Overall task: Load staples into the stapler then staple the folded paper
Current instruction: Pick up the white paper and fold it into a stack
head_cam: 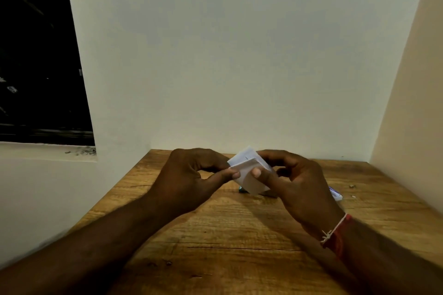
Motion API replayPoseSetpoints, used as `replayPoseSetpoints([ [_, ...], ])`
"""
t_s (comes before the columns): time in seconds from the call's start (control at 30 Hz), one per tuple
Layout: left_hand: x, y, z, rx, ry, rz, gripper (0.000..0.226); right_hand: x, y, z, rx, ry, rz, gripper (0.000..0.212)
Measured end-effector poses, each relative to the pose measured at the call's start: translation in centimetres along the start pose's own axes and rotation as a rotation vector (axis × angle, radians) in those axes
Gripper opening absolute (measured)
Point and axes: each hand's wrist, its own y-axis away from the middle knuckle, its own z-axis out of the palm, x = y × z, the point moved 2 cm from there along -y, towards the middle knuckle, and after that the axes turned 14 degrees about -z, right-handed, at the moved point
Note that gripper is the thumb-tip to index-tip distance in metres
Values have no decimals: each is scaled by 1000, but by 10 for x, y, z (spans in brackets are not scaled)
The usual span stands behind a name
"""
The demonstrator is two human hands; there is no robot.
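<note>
A small folded white paper [247, 170] is held above the wooden table [215, 235], a thin staple-like mark showing near its upper edge. My left hand [189, 175] pinches its left corner between thumb and forefinger. My right hand [294, 182] grips its right side, thumb pressed on the front face. Beneath the paper, a dark object with a teal tip [241, 190] lies on the table, mostly hidden; I cannot tell whether it is the stapler. A white and purple box [336, 194], perhaps for staples, peeks out behind my right hand.
The table stands in a corner, with a white wall behind and a beige wall on the right. A dark window [36, 55] with a sill is at the left. Small bits [352, 185] lie on the table's far right. A red and white thread circles my right wrist.
</note>
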Motion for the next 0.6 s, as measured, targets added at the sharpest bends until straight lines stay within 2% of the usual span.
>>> replayPoseSetpoints([
  [0.1,3,0,-1,5,7,46,13,-6,0,3,-4,118,-60,16],
  [0.2,2,1,2,56,167,-111,24,-6,0,5,-7,106,-41,13],
  [0.3,3,2,8,74,293,-234,23,-8,1,9,7,2,4,8],
  [0.43,4,4,18,-21,605,-404,44,-8,1,10,35,-176,75,8],
  [0.6,6,11,30,-139,627,-486,24,-7,7,18,11,-258,43,11],
])
